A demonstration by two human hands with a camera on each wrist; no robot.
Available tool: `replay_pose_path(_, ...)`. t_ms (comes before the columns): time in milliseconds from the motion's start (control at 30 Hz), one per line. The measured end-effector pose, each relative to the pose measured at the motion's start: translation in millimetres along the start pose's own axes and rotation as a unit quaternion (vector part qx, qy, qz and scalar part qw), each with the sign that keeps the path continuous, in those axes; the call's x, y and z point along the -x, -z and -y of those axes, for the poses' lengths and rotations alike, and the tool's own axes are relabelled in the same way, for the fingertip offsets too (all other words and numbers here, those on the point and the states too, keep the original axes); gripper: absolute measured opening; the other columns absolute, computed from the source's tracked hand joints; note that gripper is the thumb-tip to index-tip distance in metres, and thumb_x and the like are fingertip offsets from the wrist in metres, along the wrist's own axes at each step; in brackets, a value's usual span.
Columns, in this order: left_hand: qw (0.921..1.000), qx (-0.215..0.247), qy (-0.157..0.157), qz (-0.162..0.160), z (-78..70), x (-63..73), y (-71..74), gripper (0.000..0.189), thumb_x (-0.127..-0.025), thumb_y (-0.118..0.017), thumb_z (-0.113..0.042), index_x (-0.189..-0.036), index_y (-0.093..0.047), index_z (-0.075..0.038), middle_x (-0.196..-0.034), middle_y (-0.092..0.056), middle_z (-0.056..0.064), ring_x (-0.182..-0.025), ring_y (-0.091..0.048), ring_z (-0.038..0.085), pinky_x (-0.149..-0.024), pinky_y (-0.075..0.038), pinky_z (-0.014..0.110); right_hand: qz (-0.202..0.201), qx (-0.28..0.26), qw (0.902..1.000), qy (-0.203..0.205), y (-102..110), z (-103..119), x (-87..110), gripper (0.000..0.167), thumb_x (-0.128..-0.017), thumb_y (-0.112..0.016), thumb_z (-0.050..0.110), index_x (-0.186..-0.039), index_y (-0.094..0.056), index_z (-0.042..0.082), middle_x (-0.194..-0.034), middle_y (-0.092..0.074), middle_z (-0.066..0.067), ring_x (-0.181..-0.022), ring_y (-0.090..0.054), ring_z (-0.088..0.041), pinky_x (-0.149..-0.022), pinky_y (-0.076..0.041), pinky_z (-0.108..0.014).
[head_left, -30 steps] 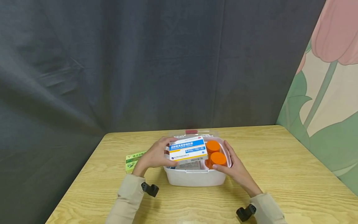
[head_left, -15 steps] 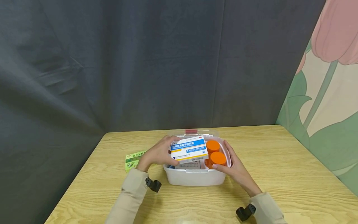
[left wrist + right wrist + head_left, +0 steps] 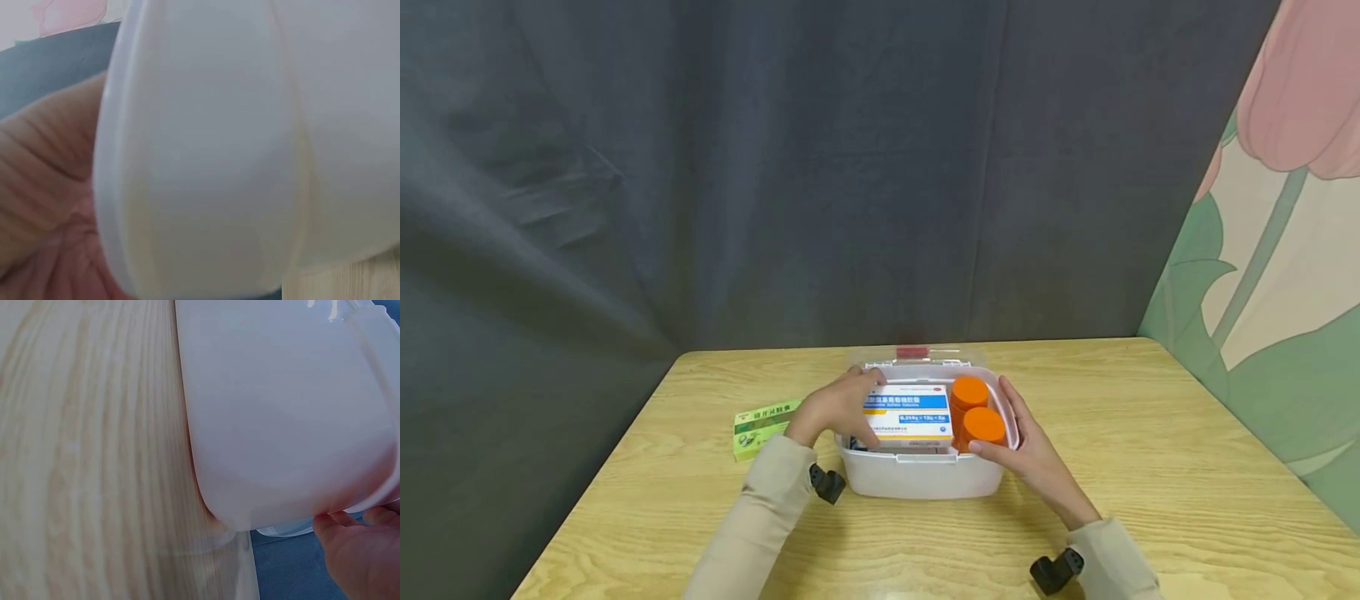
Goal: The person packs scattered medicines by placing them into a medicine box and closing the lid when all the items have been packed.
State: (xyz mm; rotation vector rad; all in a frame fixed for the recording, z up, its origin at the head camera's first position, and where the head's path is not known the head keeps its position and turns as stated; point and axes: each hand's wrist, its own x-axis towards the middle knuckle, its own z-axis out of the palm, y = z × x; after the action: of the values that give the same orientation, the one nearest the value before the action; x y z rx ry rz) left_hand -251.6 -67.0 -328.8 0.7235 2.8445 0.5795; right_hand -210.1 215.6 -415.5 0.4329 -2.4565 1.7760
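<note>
A white plastic storage box (image 3: 925,477) stands on the table with its transparent lid folded back. My left hand (image 3: 842,408) holds a white-and-blue medicine box (image 3: 910,417) by its left end, lying nearly flat inside the storage box. Two bottles with orange caps (image 3: 982,425) stand to its right in the same box. My right hand (image 3: 1041,458) grips the storage box at its right side, thumb at the front corner. In the left wrist view the white wall (image 3: 212,144) hides most of my hand (image 3: 50,187). The right wrist view shows fingertips (image 3: 328,528) against the wall.
A green medicine box (image 3: 760,429) lies on the wooden table (image 3: 647,500), left of the storage box and partly behind the left wrist. The open lid (image 3: 913,353) lies behind. A dark curtain (image 3: 835,183) hangs at the table's back edge.
My left hand has lowered the white-and-blue medicine box from a tilt above the storage box to nearly flat within it. The right hand has kept its place.
</note>
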Motion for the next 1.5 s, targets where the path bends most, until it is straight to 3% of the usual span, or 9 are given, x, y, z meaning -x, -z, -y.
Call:
replay_pose_path(267,0.9978,-0.058,0.027,0.017,-9.7,-4.0,0.1,0.079,-0.06,-0.093,-0.01,-0.127,-0.052,-0.006,-0.121,-0.052,0.012,-0.107,-0.048,0.022,-0.092,-0.047,0.04,0.001,-0.002,1.0,0.002,-0.4,-2.0,0.0,0.1,-0.086,-0.075,0.022,-0.157,-0.005,0.018,-0.161,-0.006,-0.013,-0.142,-0.011,-0.043,-0.104,-0.019,-0.069)
replay_pose_path(567,0.9945,-0.077,0.067,0.026,-13.1,-7.9,-4.0,0.074,-0.06,-0.092,-0.006,-0.123,-0.054,-0.005,-0.108,-0.054,0.006,-0.098,-0.048,0.02,-0.088,-0.048,0.037,0.001,-0.003,1.0,0.003,-1.9,-2.0,-0.4,0.1,-0.086,-0.075,0.022,-0.157,-0.005,0.017,-0.161,-0.007,-0.013,-0.143,-0.011,-0.042,-0.104,-0.02,-0.068)
replay_pose_path(833,0.9812,-0.158,0.096,0.055,-22.2,-11.5,-9.0,0.038,-0.067,-0.085,-0.004,-0.098,-0.063,-0.004,-0.088,-0.053,0.004,-0.082,-0.046,0.019,-0.074,-0.048,0.032,-0.002,-0.002,1.0,0.003,-2.4,-2.5,-1.3,0.1,-0.086,-0.075,0.023,-0.157,-0.005,0.018,-0.161,-0.007,-0.013,-0.143,-0.012,-0.042,-0.104,-0.02,-0.068)
replay_pose_path(1000,0.9753,-0.18,0.114,0.06,-25.5,-12.3,-10.0,0.034,-0.067,-0.083,-0.001,-0.093,-0.062,-0.004,-0.09,-0.055,0.006,-0.081,-0.046,0.019,-0.072,-0.048,0.032,-0.001,-0.004,1.0,0.006,-2.3,-1.9,-1.0,0.1,-0.086,-0.075,0.022,-0.157,-0.005,0.017,-0.161,-0.006,-0.013,-0.143,-0.011,-0.042,-0.104,-0.019,-0.068)
replay_pose_path(1200,0.9699,-0.207,0.113,0.059,-29.9,-11.1,-10.1,0.025,-0.069,-0.08,-0.005,-0.087,-0.062,-0.004,-0.084,-0.054,0.006,-0.078,-0.047,0.02,-0.068,-0.047,0.031,-0.002,-0.005,1.0,0.006,-1.9,-0.9,-0.6,0.1,-0.086,-0.075,0.022,-0.157,-0.006,0.017,-0.161,-0.006,-0.012,-0.143,-0.011,-0.041,-0.104,-0.018,-0.068)
replay_pose_path(1500,0.9801,-0.165,0.096,0.052,-29.2,-7.1,-5.0,0.038,-0.068,-0.086,-0.014,-0.097,-0.063,-0.006,-0.086,-0.051,0.003,-0.085,-0.046,0.019,-0.078,-0.048,0.033,-0.003,-0.004,1.0,0.001,-1.1,-0.7,-0.3,0.1,-0.086,-0.075,0.022,-0.158,-0.006,0.019,-0.161,-0.006,-0.012,-0.143,-0.011,-0.041,-0.104,-0.019,-0.068)
